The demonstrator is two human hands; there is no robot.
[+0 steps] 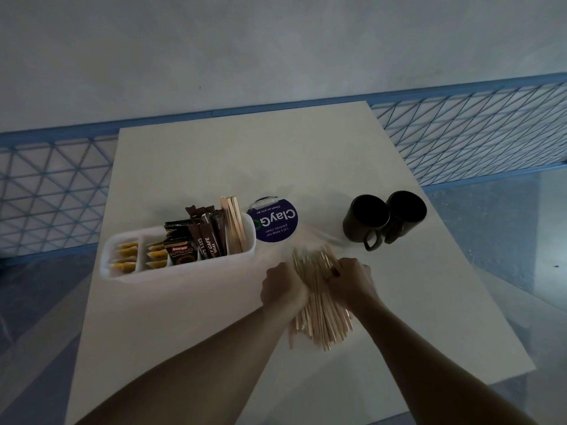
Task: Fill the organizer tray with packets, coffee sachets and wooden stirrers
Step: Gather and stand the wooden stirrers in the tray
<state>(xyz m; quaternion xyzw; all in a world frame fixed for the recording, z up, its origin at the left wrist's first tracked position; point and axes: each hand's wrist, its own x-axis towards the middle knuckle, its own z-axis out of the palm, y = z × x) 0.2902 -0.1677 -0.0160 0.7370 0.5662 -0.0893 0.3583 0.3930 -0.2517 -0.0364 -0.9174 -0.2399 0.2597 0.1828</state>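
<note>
Right of the tray (184, 272), the left hand (283, 289) and right hand (349, 280) curl round a loose bundle of stirrers (319, 317), squeezing from both sides, probably to square it. Packets (127, 256) and sachets (204, 237) already fill the tray.

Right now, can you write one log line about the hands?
left hand: grips stirrer bundle | right hand: grips same bundle | organizer tray: sachets, packets, some stirrers in

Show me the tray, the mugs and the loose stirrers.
tray (190, 271): head view, near white wall.
mugs (356, 231): head view, side of the nearer one.
loose stirrers (319, 319): head view, lower half of bundle.
</note>
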